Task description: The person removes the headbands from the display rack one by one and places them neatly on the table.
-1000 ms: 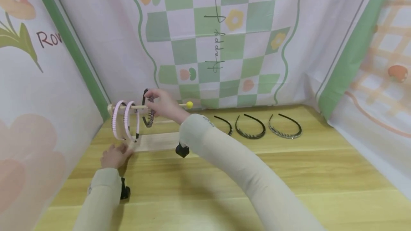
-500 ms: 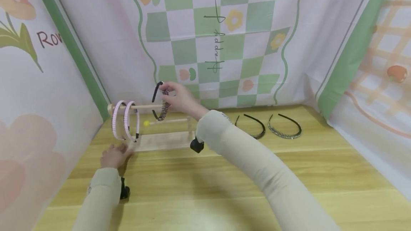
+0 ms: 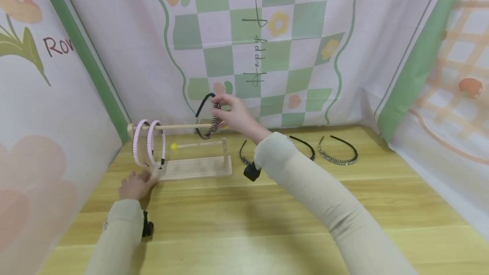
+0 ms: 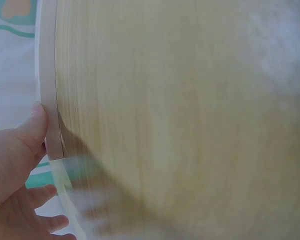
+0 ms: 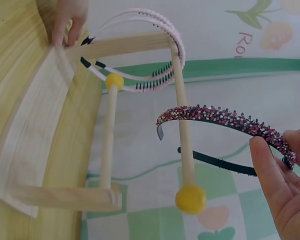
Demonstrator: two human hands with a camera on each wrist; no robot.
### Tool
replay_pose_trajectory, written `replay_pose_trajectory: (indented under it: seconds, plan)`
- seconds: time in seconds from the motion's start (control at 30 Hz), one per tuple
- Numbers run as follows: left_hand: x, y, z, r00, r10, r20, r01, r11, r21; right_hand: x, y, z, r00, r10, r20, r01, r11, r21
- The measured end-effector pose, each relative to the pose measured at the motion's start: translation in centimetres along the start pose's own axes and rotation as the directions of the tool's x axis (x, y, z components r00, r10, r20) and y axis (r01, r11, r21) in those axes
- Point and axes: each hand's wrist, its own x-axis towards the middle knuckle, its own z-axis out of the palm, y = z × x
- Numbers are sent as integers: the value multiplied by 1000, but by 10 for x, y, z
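Note:
A wooden headband stand (image 3: 195, 168) has two rods, each tipped with a yellow ball. My right hand (image 3: 240, 117) pinches a black toothed headband (image 5: 227, 118) crusted with red and silver beads. That headband is around the upper rod (image 5: 185, 145), close to the yellow ball end (image 5: 190, 199), its open ends toward the pink headbands. Two pink headbands (image 3: 150, 150) hang at the rod's far left. Down at the base's left end my left hand (image 3: 134, 186) grips the wood, thumb (image 4: 36, 125) along its edge and other fingers spread.
Dark toothed headbands lie in a row on the wooden table (image 3: 290, 224), right of the stand; one headband (image 3: 339, 160) is fully visible and others are partly behind the right sleeve (image 3: 313, 181). Printed cloth (image 3: 214, 29) hangs behind and at both sides.
My right hand has moved right along the upper rod with the beaded headband, away from the pink ones, rising slightly. The lower rod has come into view. My left hand has stayed put.

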Motion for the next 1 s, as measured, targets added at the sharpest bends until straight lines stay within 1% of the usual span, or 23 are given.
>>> replay_pose_trajectory:
  seconds: [0.1, 0.3, 0.43, 0.73, 1.0]
  plan:
    - [1, -1, 1, 1000, -1, 4, 1, 1000, -3, -5, 5, -8, 1000, 8, -23, -7, 1000, 23]
    - [2, -3, 3, 1000, -1, 2, 1, 1000, -4, -15, 14, -24, 998, 29, -61, -28, 999, 16]
    - [2, -3, 4, 1000, -18, 9, 18, 1000, -7, -24, 16, -34, 994, 58, -87, -56, 998, 22]
    - [1, -1, 3, 1000, -21, 12, 21, 1000, -6, -46, 25, -56, 994, 39, -103, -33, 998, 61]
    - [0, 0, 1, 1000, -10, 13, 11, 1000, -14, -67, 41, -70, 989, 70, -128, -63, 997, 54]
